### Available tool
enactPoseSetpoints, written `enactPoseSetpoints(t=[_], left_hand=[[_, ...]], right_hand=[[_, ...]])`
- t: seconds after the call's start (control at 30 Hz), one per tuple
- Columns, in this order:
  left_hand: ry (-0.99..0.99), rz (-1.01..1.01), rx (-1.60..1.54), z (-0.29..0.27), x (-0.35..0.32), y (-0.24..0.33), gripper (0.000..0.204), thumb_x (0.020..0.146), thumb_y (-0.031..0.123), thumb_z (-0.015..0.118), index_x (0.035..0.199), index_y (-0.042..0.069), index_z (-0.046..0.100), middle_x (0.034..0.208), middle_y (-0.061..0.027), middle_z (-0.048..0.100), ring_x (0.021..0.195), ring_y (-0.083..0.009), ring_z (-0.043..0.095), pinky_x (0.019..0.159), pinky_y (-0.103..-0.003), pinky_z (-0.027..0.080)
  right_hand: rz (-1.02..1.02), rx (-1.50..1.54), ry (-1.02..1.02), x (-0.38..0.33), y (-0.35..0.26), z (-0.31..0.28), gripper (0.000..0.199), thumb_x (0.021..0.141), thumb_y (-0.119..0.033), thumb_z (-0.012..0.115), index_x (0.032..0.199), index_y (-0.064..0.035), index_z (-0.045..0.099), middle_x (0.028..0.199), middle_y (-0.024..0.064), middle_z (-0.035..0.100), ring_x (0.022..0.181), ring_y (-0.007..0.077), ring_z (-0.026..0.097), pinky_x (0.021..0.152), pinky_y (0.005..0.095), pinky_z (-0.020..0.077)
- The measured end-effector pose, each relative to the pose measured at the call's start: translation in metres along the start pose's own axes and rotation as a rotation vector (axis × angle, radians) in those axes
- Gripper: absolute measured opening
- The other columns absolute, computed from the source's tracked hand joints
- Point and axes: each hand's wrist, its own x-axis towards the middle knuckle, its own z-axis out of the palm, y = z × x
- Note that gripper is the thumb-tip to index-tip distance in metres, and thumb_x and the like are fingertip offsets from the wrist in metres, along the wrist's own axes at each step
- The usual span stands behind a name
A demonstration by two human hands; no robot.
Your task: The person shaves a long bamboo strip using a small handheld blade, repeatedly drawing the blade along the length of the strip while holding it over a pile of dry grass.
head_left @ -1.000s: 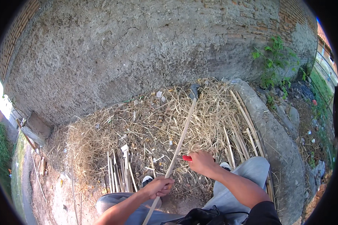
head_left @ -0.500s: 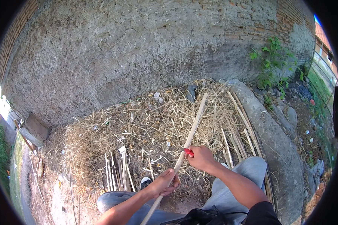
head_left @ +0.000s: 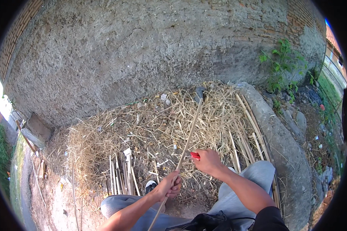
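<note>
My left hand [head_left: 168, 187] is closed around a long pale bamboo strip [head_left: 191, 133] below its middle. The strip slants from my lap up over the shavings, its narrow edge toward me. My right hand [head_left: 209, 163] grips a small red-handled knife [head_left: 195, 155] just right of the strip. Its blade is hard to make out, so I cannot tell whether it touches the strip. Curly shavings [head_left: 216, 115] lie thick on the ground beneath both hands.
Cut strips [head_left: 121, 175] stand bundled left of my shoe [head_left: 150, 186]. Longer strips [head_left: 254, 123] lie at the right beside a concrete curb [head_left: 275, 134]. Ahead rises a rough wall [head_left: 142, 50], with a leafy plant [head_left: 281, 63] at its foot.
The strip has turned from its broad face to its narrow edge, and its far end has swung left. The knife, which lay against the strip, now sits slightly to its right.
</note>
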Motion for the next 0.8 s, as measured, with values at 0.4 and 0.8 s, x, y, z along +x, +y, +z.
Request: enactPoseSetpoints(t=[0.4,0.8], left_hand=[[-0.391,-0.127,0.016,-0.021,0.005,0.01,0.054,0.102,0.033,0.045,0.052,0.015,0.034,0.043,0.004,0.034,0.029,-0.0048,0.029,0.028,-0.021,0.026],[-0.01,0.209,0.552,-0.002,-0.001,0.018,0.058,0.102,0.05,0.04,0.098,-0.001,0.069,0.059,-0.0076,0.058,0.047,-0.0109,0.053,0.064,-0.03,0.052]], right_hand=[[0.185,0.39,0.052,0.013,0.011,-0.011,0.035,0.086,-0.028,0.071,0.068,-0.0046,0.053,0.056,0.0048,0.054,0.047,0.0161,0.049,0.048,0.034,0.0387],[0.531,1.232,-0.035,0.014,0.008,-0.007,0.016,0.092,-0.017,0.067,0.095,-0.0015,0.067,0.062,-0.0038,0.052,0.043,0.0027,0.034,0.042,0.0227,0.0298]])
